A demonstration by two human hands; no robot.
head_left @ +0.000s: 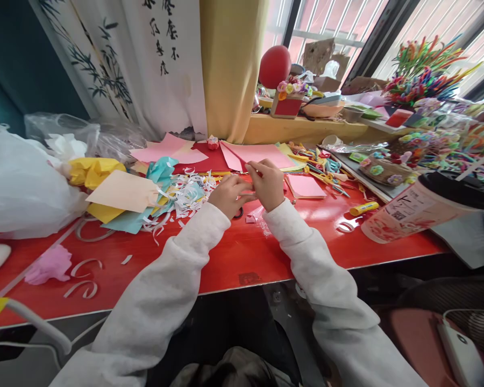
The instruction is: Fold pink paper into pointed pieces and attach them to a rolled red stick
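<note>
My right hand (267, 184) is raised over the red table, its thumb and forefinger pinched together. What sits in that pinch is too small to make out. Close beside it on the left, my left hand (230, 195) has its fingers bent towards the right hand; anything between them is hidden. Below the hands lie a crumpled pink paper scrap (255, 216) and a dark ring-shaped piece (239, 213), partly covered. A stack of pink square paper (305, 186) rests just right of my right hand.
White paper shreds (189, 193) and coloured sheets (123, 191) lie left, near a white plastic bag (28, 183). A tilted drink cup (411, 207) and a yellow glue stick (364, 208) are right. Pink sheets (262, 155) and pipe cleaners (322, 166) line the back.
</note>
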